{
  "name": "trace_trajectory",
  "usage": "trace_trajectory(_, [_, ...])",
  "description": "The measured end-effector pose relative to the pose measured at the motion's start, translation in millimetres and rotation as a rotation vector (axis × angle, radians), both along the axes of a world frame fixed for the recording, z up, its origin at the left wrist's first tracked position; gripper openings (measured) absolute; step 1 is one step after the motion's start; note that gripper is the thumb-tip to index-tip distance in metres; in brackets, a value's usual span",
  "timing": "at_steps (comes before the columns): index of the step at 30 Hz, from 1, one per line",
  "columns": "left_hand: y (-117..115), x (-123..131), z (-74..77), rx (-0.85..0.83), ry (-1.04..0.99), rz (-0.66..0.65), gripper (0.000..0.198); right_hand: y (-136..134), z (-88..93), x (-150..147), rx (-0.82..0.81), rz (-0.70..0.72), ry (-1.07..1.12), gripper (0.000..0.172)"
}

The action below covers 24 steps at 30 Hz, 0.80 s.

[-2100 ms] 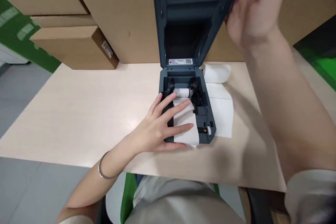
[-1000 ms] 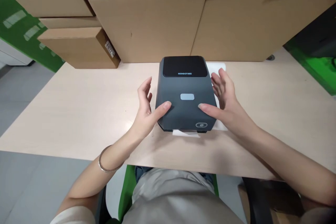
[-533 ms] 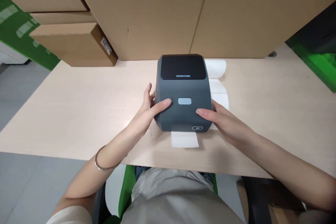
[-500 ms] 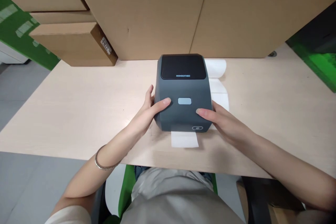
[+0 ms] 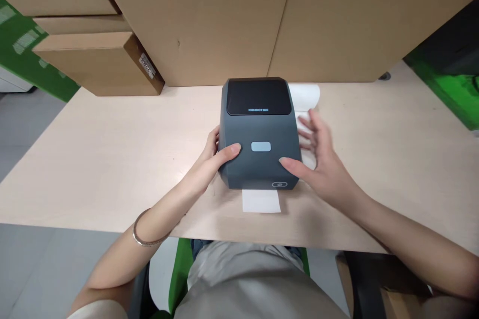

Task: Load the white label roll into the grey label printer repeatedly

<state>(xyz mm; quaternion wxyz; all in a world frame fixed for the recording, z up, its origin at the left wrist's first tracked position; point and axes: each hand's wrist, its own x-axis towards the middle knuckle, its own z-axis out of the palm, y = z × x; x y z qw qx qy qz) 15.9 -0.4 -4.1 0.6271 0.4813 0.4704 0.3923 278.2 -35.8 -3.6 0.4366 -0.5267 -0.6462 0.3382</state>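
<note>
A dark grey-blue label printer (image 5: 258, 164) with a black window and a light blue button stands on the table in front of me. White label paper (image 5: 261, 201) sticks out of its near side. More white paper (image 5: 305, 97) lies partly hidden behind its right side. My left hand (image 5: 215, 157) grips the printer's left side, thumb on top, other fingers mostly hidden behind the edge. At the right, my right hand (image 5: 322, 159) is open, its thumb at the printer's near right corner and its fingers spread, slightly blurred, over the white paper.
Large cardboard boxes (image 5: 209, 30) form a wall along the back of the pale wooden table (image 5: 112, 159). A flatter cardboard box (image 5: 93, 67) with a label stands at the back left. The table's front edge runs close to my body.
My right hand's fingers have lifted off the printer's right side and spread outward, with the thumb still at the corner. The left hand keeps its grip.
</note>
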Motion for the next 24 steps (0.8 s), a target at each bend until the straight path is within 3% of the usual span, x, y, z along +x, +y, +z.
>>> trace_trajectory(1, [-0.6, 0.1, -0.5, 0.04, 0.017, 0.0, 0.09, 2.7, 1.6, 2.0, 0.211, -0.016, -0.111, 0.098])
trace_trajectory(3, [-1.9, 0.0, -0.3, 0.118, 0.049, -0.004, 0.089, 9.7, 6.7, 5.3, 0.56, 0.044, -0.317, 0.086])
trace_trajectory(5, [-3.1, 0.1, 0.8, 0.158, 0.058, -0.012, 0.09, 17.3, 12.0, 7.3, 0.727, 0.155, -0.464, 0.069])
trace_trajectory(8, [-4.6, 0.4, 2.5, 0.174, 0.051, -0.025, 0.086, 26.2, 15.4, 8.4, 0.767, 0.234, -0.556, 0.06])
trace_trajectory(14, [-5.6, 1.5, 4.4, 0.172, 0.057, -0.03, 0.083, 39.4, 14.8, 11.8, 0.838, 0.386, -0.538, 0.057])
trace_trajectory(18, [-5.1, 2.2, 5.0, 0.183, 0.031, -0.03, 0.085, 43.7, 18.7, 11.1, 0.86, 0.408, -0.537, 0.056])
trace_trajectory(21, [-4.9, 3.1, 4.0, 0.185, 0.029, -0.021, 0.086, 39.8, 16.9, 9.0, 0.867, 0.413, -0.544, 0.062])
trace_trajectory(24, [-3.9, 4.5, 1.5, 0.174, 0.012, 0.021, 0.081, 33.8, 11.7, 10.3, 0.809, 0.458, -0.568, 0.08])
